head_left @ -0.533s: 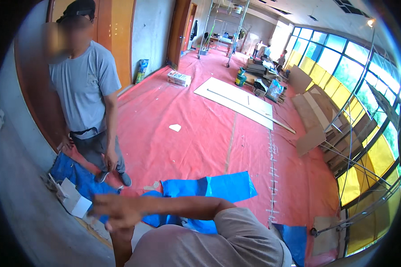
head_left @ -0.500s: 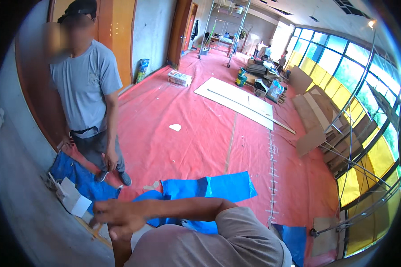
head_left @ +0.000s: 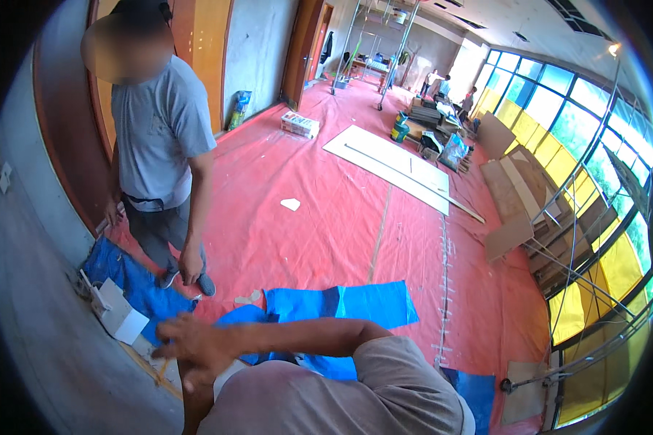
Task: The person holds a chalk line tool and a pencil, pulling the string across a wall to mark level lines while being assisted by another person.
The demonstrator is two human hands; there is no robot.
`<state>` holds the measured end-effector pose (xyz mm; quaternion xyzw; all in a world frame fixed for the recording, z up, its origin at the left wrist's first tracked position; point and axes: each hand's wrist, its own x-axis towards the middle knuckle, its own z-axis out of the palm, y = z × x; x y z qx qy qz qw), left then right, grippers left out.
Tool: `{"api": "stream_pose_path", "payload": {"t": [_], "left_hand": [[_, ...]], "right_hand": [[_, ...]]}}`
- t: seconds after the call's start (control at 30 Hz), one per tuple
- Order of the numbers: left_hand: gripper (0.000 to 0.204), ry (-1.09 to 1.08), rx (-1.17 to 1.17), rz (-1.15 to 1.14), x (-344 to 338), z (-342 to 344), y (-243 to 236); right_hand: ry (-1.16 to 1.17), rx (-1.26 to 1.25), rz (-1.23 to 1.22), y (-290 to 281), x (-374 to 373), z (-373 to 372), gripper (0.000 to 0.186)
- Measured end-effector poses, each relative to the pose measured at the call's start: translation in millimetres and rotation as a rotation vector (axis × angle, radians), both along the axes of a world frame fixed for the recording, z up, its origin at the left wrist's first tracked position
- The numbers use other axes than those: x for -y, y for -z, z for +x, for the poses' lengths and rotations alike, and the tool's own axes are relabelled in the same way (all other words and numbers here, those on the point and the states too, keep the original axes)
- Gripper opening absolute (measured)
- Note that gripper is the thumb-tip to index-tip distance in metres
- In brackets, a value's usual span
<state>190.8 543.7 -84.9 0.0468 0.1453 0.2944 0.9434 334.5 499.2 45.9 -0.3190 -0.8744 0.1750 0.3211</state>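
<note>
My right arm reaches across my chest to the left, and my right hand (head_left: 199, 348) hangs over the wall-side ledge. Its fingers look apart and slightly bent, with nothing visible in them. Below that hand, part of my left arm (head_left: 197, 413) shows at the lower edge; my left hand itself is hidden. Nearest to my right hand are a white box-like piece (head_left: 123, 315) and a pale wooden strip (head_left: 146, 366) along the wall. Blue sheeting (head_left: 305, 304) lies on the floor just beyond my arm.
Another person (head_left: 159, 130) stands at left on a blue tarp (head_left: 105, 257), arms lowered. Red sheeting (head_left: 319, 239) covers the floor. Farther off are a white panel (head_left: 384, 163), a packaged bundle (head_left: 300, 125), stacked boards (head_left: 522, 188) and scaffolding (head_left: 569, 188) by the windows.
The view has shifted slightly, so the room sits a little farther right and lower. The other person's head has tipped down. My right hand stays in nearly the same place.
</note>
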Motion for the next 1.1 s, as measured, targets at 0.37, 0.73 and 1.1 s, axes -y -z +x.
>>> {"api": "stream_pose_path", "payload": {"t": [0.37, 0.73, 1.1], "left_hand": [[0.034, 0.041, -0.135, -0.034, 4.8, 0.7, -25.4], [0.033, -0.018, -0.173, 0.025, -1.8, -20.7, -20.1], [0.051, -0.304, -0.396, 0.505, 4.5, -34.6, 49.2]], "right_hand": [[-0.056, -0.087, -0.061, 9.9, -22.0, -2.4, 0.081], [-0.183, -0.244, -0.036, 4.0, -28.4, -22.5, 0.075], [-0.306, -0.142, -0.195, 13.4, -62.5, -32.3, 0.077]]}}
